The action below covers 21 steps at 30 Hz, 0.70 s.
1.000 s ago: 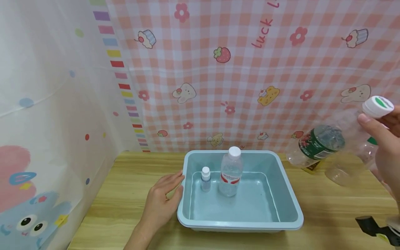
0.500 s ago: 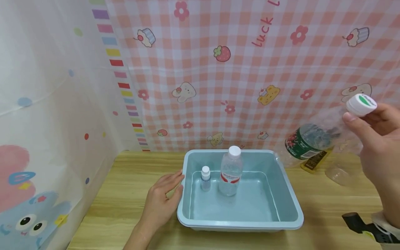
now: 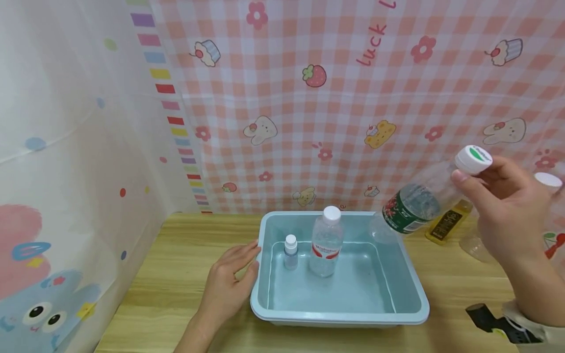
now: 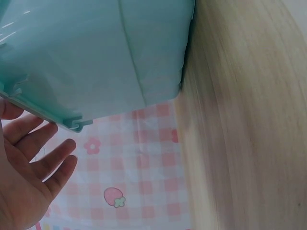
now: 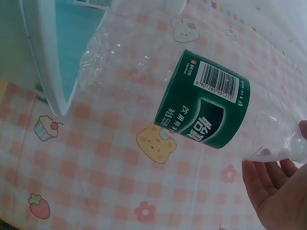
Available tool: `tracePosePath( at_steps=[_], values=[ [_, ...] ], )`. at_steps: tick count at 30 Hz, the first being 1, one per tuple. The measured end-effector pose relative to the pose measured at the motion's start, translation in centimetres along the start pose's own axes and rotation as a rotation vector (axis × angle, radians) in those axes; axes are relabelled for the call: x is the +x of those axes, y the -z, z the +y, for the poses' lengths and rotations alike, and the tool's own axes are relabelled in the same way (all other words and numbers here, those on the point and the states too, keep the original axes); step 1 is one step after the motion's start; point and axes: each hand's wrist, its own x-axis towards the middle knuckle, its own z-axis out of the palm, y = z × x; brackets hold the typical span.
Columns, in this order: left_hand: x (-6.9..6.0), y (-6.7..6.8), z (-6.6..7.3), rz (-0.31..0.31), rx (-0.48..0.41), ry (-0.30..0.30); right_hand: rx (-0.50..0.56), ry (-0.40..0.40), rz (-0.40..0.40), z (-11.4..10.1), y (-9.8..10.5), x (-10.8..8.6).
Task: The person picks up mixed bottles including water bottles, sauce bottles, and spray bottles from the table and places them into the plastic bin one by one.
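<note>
A clear plastic bottle with a green label (image 3: 410,208) tilts in my right hand (image 3: 512,206), which grips it by the neck below the white cap. Its base is over the right rim of a light blue basin (image 3: 340,316); the right wrist view shows the label (image 5: 204,98) and the hand (image 5: 280,191) at the neck end. Inside the basin stand a clear bottle with a red and white label (image 3: 325,250) and a small white-capped bottle (image 3: 290,257). My left hand (image 3: 231,279) touches the basin's left rim, fingers loosely extended, as in the left wrist view (image 4: 29,167).
Right of the basin, a yellow bottle with a dark label (image 3: 447,226) leans at the back of the wooden table (image 3: 163,274). A clear bottle (image 3: 474,245) and a white cap (image 3: 549,181) are partly hidden by my right hand. A checked cloth (image 3: 282,98) hangs behind.
My right hand has carried the green-labelled bottle leftward, from the table's right side to over the basin's right rim. The left hand and the basin have stayed put.
</note>
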Motion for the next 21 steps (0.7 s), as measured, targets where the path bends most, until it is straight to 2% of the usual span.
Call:
tracePosePath(
  at_steps=[2, 4, 8, 11, 21],
  values=[
    [0.0, 0.0, 0.0, -0.001, 0.001, 0.001, -0.048, 0.007, -0.004, 0.2, -0.2, -0.3],
    [0.0, 0.0, 0.0, -0.001, 0.001, 0.003, -0.018, 0.018, -0.016, 0.4, -0.5, -0.5],
    [0.0, 0.0, 0.0, 0.000, 0.003, 0.003, -0.064, -0.007, -0.052, 0.9, -1.0, -1.0],
    [0.0, 0.0, 0.0, 0.004, 0.004, -0.002, -0.135, -0.043, -0.094, 1.0, -1.4, -1.4],
    [-0.1, -0.1, -0.1, 0.012, 0.000, -0.009, -0.139, -0.016, -0.175, 2.3, -2.6, -2.6]
  ],
)
